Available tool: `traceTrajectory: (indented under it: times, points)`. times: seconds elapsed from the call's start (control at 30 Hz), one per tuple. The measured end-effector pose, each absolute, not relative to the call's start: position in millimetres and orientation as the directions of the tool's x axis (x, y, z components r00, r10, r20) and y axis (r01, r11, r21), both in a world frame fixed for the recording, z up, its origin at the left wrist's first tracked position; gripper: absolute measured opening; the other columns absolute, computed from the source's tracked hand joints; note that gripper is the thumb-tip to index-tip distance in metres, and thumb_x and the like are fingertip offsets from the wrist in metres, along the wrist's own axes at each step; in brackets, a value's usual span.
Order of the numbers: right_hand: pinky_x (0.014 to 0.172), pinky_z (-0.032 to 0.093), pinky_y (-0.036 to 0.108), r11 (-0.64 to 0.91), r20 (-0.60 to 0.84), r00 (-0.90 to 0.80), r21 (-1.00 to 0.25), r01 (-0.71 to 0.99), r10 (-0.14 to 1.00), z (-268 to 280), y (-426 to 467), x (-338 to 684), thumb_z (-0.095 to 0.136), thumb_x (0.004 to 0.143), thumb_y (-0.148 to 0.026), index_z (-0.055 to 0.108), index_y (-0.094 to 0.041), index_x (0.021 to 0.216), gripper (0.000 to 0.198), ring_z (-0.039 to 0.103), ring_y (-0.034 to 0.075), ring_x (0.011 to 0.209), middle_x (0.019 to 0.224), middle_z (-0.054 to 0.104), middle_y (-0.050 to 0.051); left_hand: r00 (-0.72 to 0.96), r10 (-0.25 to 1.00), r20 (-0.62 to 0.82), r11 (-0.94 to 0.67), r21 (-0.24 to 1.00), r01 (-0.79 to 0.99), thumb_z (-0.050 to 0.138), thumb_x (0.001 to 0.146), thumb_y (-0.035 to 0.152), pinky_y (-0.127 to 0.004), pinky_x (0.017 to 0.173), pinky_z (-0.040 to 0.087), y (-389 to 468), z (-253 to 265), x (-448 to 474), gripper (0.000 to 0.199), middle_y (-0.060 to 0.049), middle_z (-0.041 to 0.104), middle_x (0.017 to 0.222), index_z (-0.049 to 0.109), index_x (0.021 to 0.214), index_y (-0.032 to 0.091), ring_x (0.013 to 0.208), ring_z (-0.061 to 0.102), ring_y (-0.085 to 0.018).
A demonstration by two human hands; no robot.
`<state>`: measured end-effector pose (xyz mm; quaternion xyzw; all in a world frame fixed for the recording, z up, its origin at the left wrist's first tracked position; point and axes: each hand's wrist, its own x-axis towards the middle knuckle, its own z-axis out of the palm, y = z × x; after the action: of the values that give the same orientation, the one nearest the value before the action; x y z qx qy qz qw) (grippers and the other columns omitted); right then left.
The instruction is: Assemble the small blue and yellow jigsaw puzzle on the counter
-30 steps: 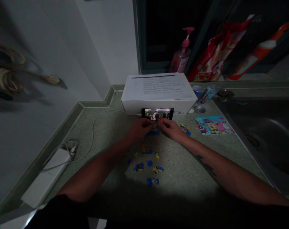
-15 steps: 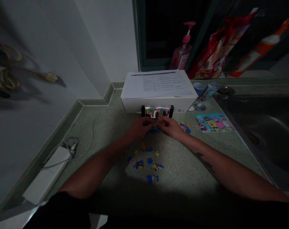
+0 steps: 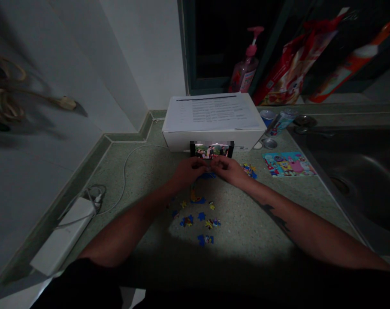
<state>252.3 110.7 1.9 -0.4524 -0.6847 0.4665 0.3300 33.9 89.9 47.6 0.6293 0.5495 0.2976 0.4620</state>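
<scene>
My left hand and my right hand meet fingertip to fingertip in front of a propped phone. Both are closed in a pinch; a small thing between the fingertips is too dim to make out. Just below them lies a blue strip of joined jigsaw pieces, partly covered by the hands. A yellow and blue joined section sits nearer to me. Several loose jigsaw pieces are scattered closer still. Beside my right wrist is a pile of pieces.
Behind the phone stands a white box with a printed sheet on top. A cartoon picture card lies right, near a tilted can and the sink. At left are a power strip and a cable.
Both hands stay together in nearly the same place, with only slight finger movement. The whole view has shifted a little; the pieces on the counter lie as before.
</scene>
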Motion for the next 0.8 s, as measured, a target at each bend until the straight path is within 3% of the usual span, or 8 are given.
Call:
traceTrajectory:
  times: [0.17,0.3,0.4,0.53,0.63,0.73,0.8]
  points:
    - [0.062,0.031,0.032,0.144,0.028,-0.374,-0.947,0.286,0.927,-2,112,252,0.08,0.089,-0.05,0.071,-0.025,0.09,0.027,0.043,0.017,0.066,0.069,0.052,-0.003,0.215,0.968,-0.126,0.018,0.896,0.443,0.08,0.092,0.024,-0.04,0.088,0.061,91,48,33,0.003,-0.006,0.083,0.093,0.081,0.091,0.021,0.093,0.078,-0.028]
    - [0.059,0.029,0.03,0.132,0.02,-0.387,-0.956,0.263,0.922,1,111,251,0.082,0.088,-0.056,0.068,-0.025,0.089,0.033,0.039,0.015,0.061,0.064,0.046,-0.007,0.215,0.969,-0.119,0.008,0.889,0.458,0.076,0.093,0.02,-0.042,0.089,0.062,92,46,31,0.004,-0.007,0.084,0.097,0.081,0.094,0.022,0.097,0.079,-0.029]
    - [0.059,0.031,0.03,0.13,0.022,-0.401,-0.961,0.243,0.916,5,110,248,0.084,0.086,-0.063,0.067,-0.025,0.089,0.041,0.042,0.015,0.062,0.066,0.05,-0.006,0.221,0.967,-0.126,0.012,0.891,0.454,0.076,0.093,0.025,-0.044,0.092,0.062,89,47,31,0.003,-0.006,0.085,0.1,0.079,0.095,0.024,0.098,0.079,-0.028]
    - [0.06,0.035,0.03,0.144,0.033,-0.409,-0.959,0.243,0.912,16,104,244,0.086,0.083,-0.065,0.069,-0.025,0.089,0.044,0.046,0.016,0.064,0.071,0.058,-0.003,0.279,0.951,-0.135,-0.007,0.891,0.453,0.072,0.099,0.038,-0.044,0.099,0.062,78,62,28,0.008,0.005,0.087,0.105,0.078,0.099,0.033,0.105,0.078,-0.026]
    - [0.058,0.036,0.031,0.178,0.055,-0.402,-0.945,0.275,0.914,26,93,248,0.084,0.086,-0.061,0.075,-0.024,0.098,0.04,0.047,0.017,0.063,0.072,0.061,-0.002,0.227,0.966,-0.123,-0.033,0.814,0.58,0.066,0.101,0.036,-0.043,0.098,0.06,66,83,16,0.017,0.006,0.087,0.11,0.081,0.11,0.035,0.106,0.076,-0.026]
    - [0.06,0.044,0.032,0.224,0.059,-0.441,-0.915,0.334,0.896,31,74,261,0.075,0.095,-0.05,0.08,-0.023,0.117,0.036,0.057,0.019,0.064,0.078,0.071,0.0,0.222,0.97,-0.097,-0.096,0.689,0.719,0.061,0.103,0.034,-0.042,0.094,0.058,46,104,-10,0.028,0.001,0.086,0.112,0.082,0.121,0.031,0.098,0.075,-0.025]
    - [0.065,0.052,0.035,0.298,0.078,-0.475,-0.863,0.408,0.876,30,58,273,0.07,0.099,-0.043,0.082,-0.024,0.119,0.03,0.066,0.021,0.07,0.088,0.078,0.004,0.243,0.964,-0.107,-0.135,0.593,0.794,0.062,0.103,0.033,-0.042,0.094,0.057,28,110,-33,0.028,-0.001,0.086,0.111,0.083,0.122,0.029,0.094,0.074,-0.024]
